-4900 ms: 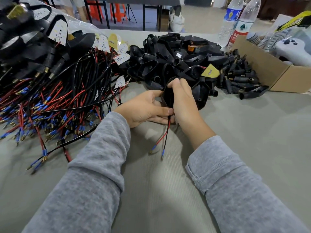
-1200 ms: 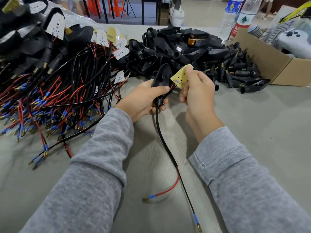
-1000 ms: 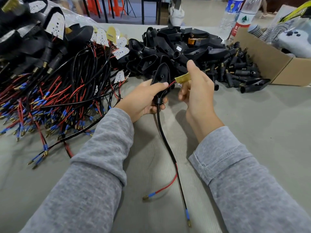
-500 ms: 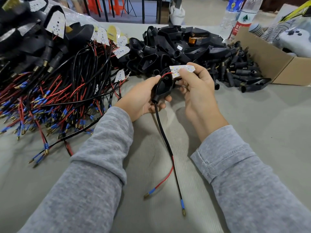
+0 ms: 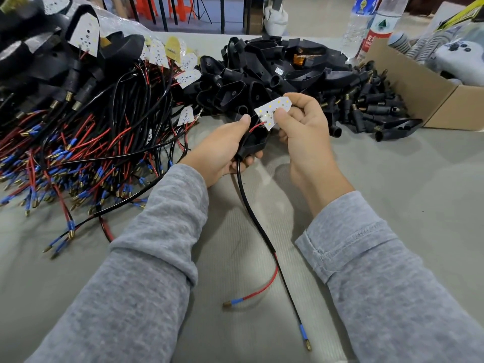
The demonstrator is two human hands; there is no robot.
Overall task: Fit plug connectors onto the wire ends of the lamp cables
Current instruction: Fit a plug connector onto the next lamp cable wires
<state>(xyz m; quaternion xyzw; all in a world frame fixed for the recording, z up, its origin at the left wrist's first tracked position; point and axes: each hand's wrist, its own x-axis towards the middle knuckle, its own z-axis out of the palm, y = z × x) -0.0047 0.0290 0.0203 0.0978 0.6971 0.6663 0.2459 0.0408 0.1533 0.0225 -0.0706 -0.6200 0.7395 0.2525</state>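
My left hand (image 5: pixel 222 150) grips a black plastic lamp housing (image 5: pixel 252 144) above the grey table. A black cable (image 5: pixel 255 218) runs out of the housing's lower end towards me and splits into a red wire end (image 5: pixel 230 303) and a black wire end (image 5: pixel 306 341), each with a blue sleeve and brass tip, lying on the table. My right hand (image 5: pixel 303 134) pinches a small white LED board (image 5: pixel 273 110), white face up, just above the housing. Thin red and black leads join the board to the housing.
A heap of wired lamp cables (image 5: pixel 78 142) with red and black ends fills the left. Empty black housings (image 5: pixel 267 72) and small black plug connectors (image 5: pixel 366 108) are piled behind my hands. A cardboard box (image 5: pixel 421 95) and two water bottles (image 5: pixel 366 27) stand at the back right.
The housing has been threaded along the cable, which now trails towards me. My right hand turned the board from its yellow back to its white LED face and lowered it towards the housing.
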